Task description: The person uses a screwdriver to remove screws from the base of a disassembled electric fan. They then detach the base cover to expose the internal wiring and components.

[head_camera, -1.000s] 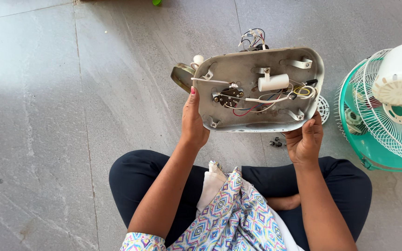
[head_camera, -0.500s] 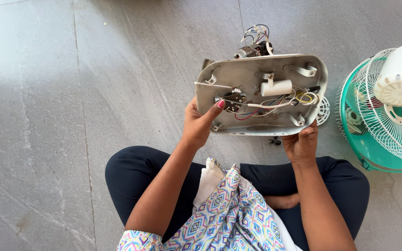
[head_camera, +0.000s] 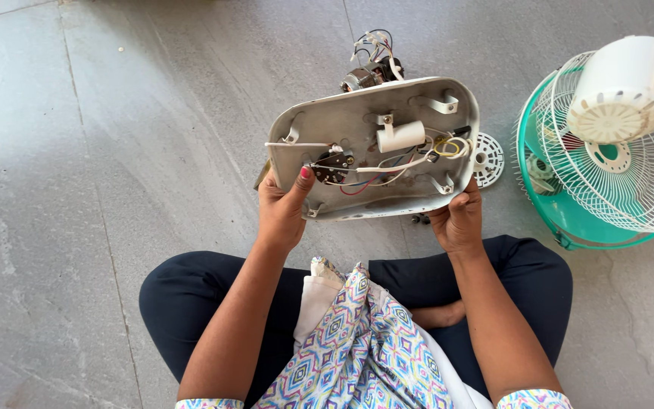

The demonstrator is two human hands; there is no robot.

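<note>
Compared with a moment ago, we see the grey fan base lifted a little higher and turned more squarely to us, underside up above the lap. The left hand grips its lower left edge, thumb by the black switch; the right hand clasps the lower right rim. A white cylindrical capacitor sits inside – unlabelled as far as we can tell. The teal fan with its white wire guard lies on the floor just right.

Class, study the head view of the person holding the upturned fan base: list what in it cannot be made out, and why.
- Outer face of the grey fan base, head view: turned away from the camera.
- Motor: mostly behind the base's far rim.
- Left hand fingers: hidden under the base; only the thumb shows.
- Small dark parts by the right hand: too small to identify.
- Teal fan guard: cut off by the right edge.
</note>
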